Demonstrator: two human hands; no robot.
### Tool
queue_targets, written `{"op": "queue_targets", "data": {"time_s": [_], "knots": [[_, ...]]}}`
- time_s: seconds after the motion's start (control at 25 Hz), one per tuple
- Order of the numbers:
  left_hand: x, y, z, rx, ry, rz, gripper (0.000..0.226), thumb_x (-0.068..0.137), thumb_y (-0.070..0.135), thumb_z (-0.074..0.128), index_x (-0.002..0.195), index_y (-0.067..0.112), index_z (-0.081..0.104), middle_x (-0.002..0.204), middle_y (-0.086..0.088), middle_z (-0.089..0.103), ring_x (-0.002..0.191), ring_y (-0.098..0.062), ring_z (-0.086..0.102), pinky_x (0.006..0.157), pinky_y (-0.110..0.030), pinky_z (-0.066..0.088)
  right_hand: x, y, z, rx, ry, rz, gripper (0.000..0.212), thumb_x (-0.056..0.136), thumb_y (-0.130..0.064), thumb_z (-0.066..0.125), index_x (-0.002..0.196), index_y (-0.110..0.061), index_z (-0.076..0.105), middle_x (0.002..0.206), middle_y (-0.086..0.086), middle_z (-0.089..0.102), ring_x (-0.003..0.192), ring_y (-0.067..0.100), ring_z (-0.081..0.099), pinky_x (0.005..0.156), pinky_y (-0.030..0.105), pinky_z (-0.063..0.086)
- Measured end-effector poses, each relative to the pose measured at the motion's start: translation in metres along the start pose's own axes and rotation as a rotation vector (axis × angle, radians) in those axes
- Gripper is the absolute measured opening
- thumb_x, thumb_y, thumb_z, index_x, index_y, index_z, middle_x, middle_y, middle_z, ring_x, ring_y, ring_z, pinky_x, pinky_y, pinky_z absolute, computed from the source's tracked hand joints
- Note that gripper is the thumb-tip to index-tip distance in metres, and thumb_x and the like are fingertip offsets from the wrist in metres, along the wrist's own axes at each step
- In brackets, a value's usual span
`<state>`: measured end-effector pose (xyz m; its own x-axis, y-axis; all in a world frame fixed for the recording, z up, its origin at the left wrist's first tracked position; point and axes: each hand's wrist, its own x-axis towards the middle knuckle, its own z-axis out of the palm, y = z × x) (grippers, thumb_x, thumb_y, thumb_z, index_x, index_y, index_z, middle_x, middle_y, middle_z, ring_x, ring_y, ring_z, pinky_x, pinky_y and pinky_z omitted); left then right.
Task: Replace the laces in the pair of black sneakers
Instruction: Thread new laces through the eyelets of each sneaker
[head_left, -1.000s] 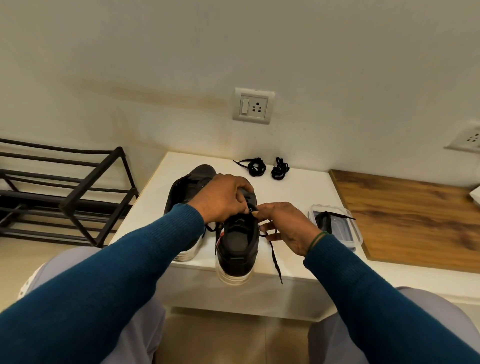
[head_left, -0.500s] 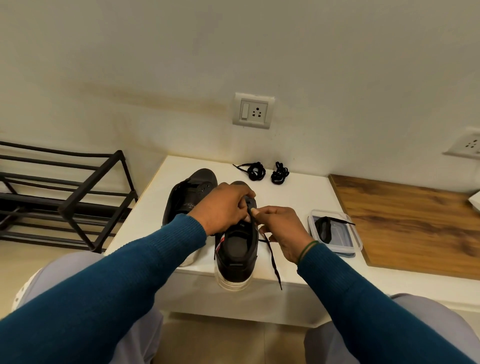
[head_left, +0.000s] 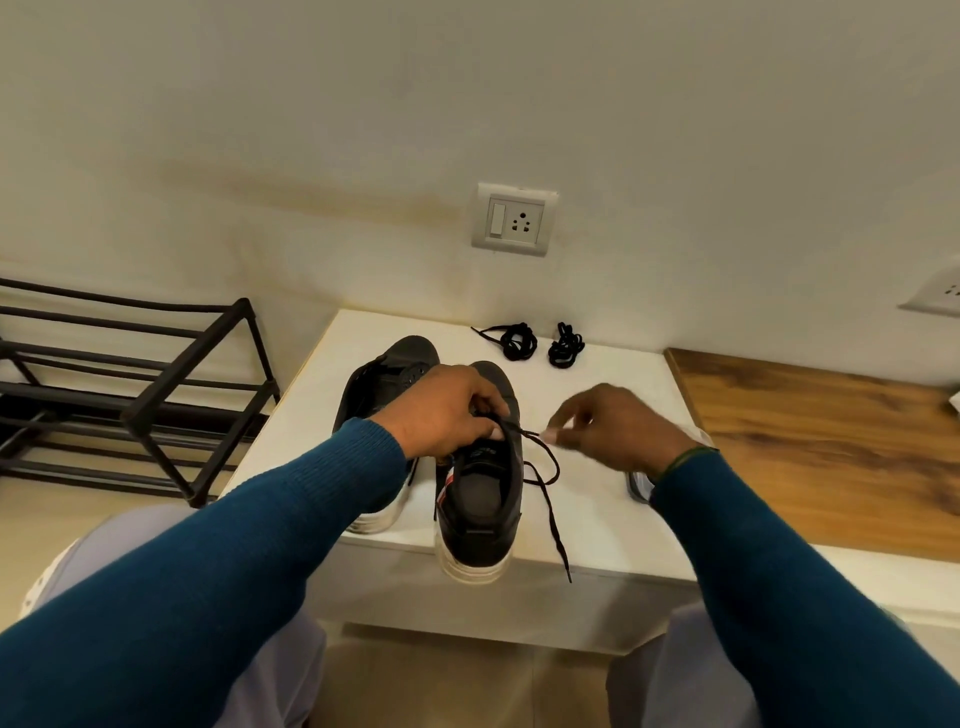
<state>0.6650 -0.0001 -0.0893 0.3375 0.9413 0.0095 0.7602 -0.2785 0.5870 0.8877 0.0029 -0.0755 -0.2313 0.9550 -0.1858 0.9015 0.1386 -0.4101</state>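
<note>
Two black sneakers with white soles stand on the white table (head_left: 597, 530). The right sneaker (head_left: 480, 499) has its heel over the front edge. The left sneaker (head_left: 384, 384) is half hidden behind my left arm. My left hand (head_left: 447, 410) grips the right sneaker's tongue area. My right hand (head_left: 608, 426), blurred, pinches the black lace (head_left: 545, 483) and holds it out to the right of the shoe. The lace loops down and its free end hangs past the table edge. Two coiled black laces (head_left: 540, 343) lie at the back of the table.
A clear plastic container (head_left: 638, 486) is mostly hidden behind my right wrist. A wooden board (head_left: 831, 447) covers the surface to the right. A black metal shoe rack (head_left: 135, 395) stands on the left. A wall socket (head_left: 514, 219) sits above the table.
My right hand has pulled away from the shoe to the right, drawing the lace out with it. My left hand stays on the sneaker. The camera has tilted slightly.
</note>
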Motion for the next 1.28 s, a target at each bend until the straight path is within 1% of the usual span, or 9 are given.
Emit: {"op": "queue_targets", "data": {"time_s": [0.08, 0.2, 0.28, 0.4, 0.52, 0.72, 0.84, 0.96, 1.28], "knots": [[0.000, -0.002, -0.001, -0.012, -0.003, 0.002, 0.025, 0.086, 0.025, 0.076, 0.111, 0.027, 0.074, 0.104, 0.013, 0.063, 0.092, 0.002, 0.054, 0.085, -0.015, 0.042, -0.001, -0.015, 0.010, 0.273, -0.107, -0.183, 0.015, 0.089, -0.029, 0.072, 0.090, -0.015, 0.076, 0.092, 0.003, 0.071, 0.080, 0.009, 0.057, 0.072, 0.026, 0.041], [0.000, -0.006, -0.001, -0.055, -0.008, -0.017, 0.027, 0.086, 0.025, 0.077, 0.112, 0.029, 0.074, 0.102, 0.014, 0.065, 0.092, 0.004, 0.056, 0.085, -0.014, 0.044, -0.003, -0.032, -0.017, 1.435, 0.179, -0.360, 0.012, 0.090, -0.024, 0.063, 0.082, -0.017, 0.068, 0.091, 0.008, 0.068, 0.075, 0.013, 0.051, 0.067, 0.029, 0.038], [0.001, -0.006, -0.001, -0.053, -0.024, -0.028, 0.027, 0.086, 0.026, 0.077, 0.112, 0.031, 0.074, 0.103, 0.014, 0.065, 0.094, 0.002, 0.057, 0.083, -0.012, 0.041, -0.003, -0.029, -0.022, 1.686, 0.280, -0.268, 0.015, 0.093, -0.029, 0.060, 0.087, -0.017, 0.066, 0.075, 0.002, 0.059, 0.072, 0.014, 0.052, 0.067, 0.031, 0.042], [0.003, -0.006, 0.000, -0.054, -0.052, -0.031, 0.026, 0.086, 0.026, 0.077, 0.111, 0.031, 0.074, 0.104, 0.015, 0.065, 0.093, 0.003, 0.057, 0.077, -0.008, 0.039, 0.000, -0.018, 0.001, 1.109, 0.215, 0.165, 0.022, 0.098, -0.022, 0.060, 0.102, -0.003, 0.069, 0.069, 0.004, 0.051, 0.062, 0.015, 0.052, 0.057, 0.029, 0.049], [0.002, -0.008, -0.001, -0.074, -0.060, -0.051, 0.025, 0.086, 0.026, 0.076, 0.110, 0.031, 0.074, 0.100, 0.015, 0.066, 0.093, 0.001, 0.059, 0.077, -0.010, 0.040, -0.001, -0.020, 0.020, 0.393, -0.082, 0.243, 0.022, 0.098, -0.021, 0.061, 0.102, -0.003, 0.071, 0.089, 0.012, 0.066, 0.068, 0.016, 0.060, 0.054, 0.026, 0.052], [0.003, -0.008, 0.000, -0.059, -0.055, -0.037, 0.025, 0.086, 0.027, 0.076, 0.110, 0.031, 0.074, 0.099, 0.012, 0.067, 0.094, -0.003, 0.060, 0.087, -0.019, 0.048, -0.006, -0.023, 0.052, 0.558, -0.350, 0.448, 0.022, 0.100, -0.005, 0.046, 0.094, 0.001, 0.067, 0.082, 0.013, 0.068, 0.068, 0.019, 0.060, 0.068, 0.035, 0.061], [0.004, -0.009, 0.000, -0.058, -0.057, -0.040, 0.024, 0.086, 0.028, 0.075, 0.110, 0.030, 0.074, 0.097, 0.010, 0.066, 0.092, -0.005, 0.060, 0.086, -0.020, 0.050, 0.004, -0.013, 0.061, 0.676, -0.228, 0.559, 0.017, 0.099, -0.005, 0.050, 0.094, 0.001, 0.065, 0.085, 0.015, 0.066, 0.069, 0.022, 0.060, 0.080, 0.041, 0.061], [0.003, -0.009, 0.001, -0.053, -0.058, -0.042, 0.024, 0.087, 0.028, 0.074, 0.111, 0.031, 0.073, 0.101, 0.009, 0.067, 0.095, -0.006, 0.061, 0.090, -0.024, 0.052, 0.013, -0.002, 0.060, 0.434, -0.041, 0.476, 0.014, 0.093, -0.011, 0.065, 0.101, 0.001, 0.065, 0.102, 0.018, 0.069, 0.085, 0.030, 0.068, 0.074, 0.042, 0.062], [0.002, -0.009, 0.001, -0.071, -0.062, -0.034, 0.022, 0.089, 0.028, 0.072, 0.111, 0.030, 0.072, 0.092, 0.007, 0.066, 0.087, -0.007, 0.063, 0.087, -0.027, 0.055, 0.008, -0.009, 0.049, 0.294, -0.121, 0.213, 0.011, 0.090, -0.011, 0.068, 0.082, -0.012, 0.075, 0.087, 0.001, 0.071, 0.084, 0.019, 0.063, 0.066, 0.028, 0.054]]}}
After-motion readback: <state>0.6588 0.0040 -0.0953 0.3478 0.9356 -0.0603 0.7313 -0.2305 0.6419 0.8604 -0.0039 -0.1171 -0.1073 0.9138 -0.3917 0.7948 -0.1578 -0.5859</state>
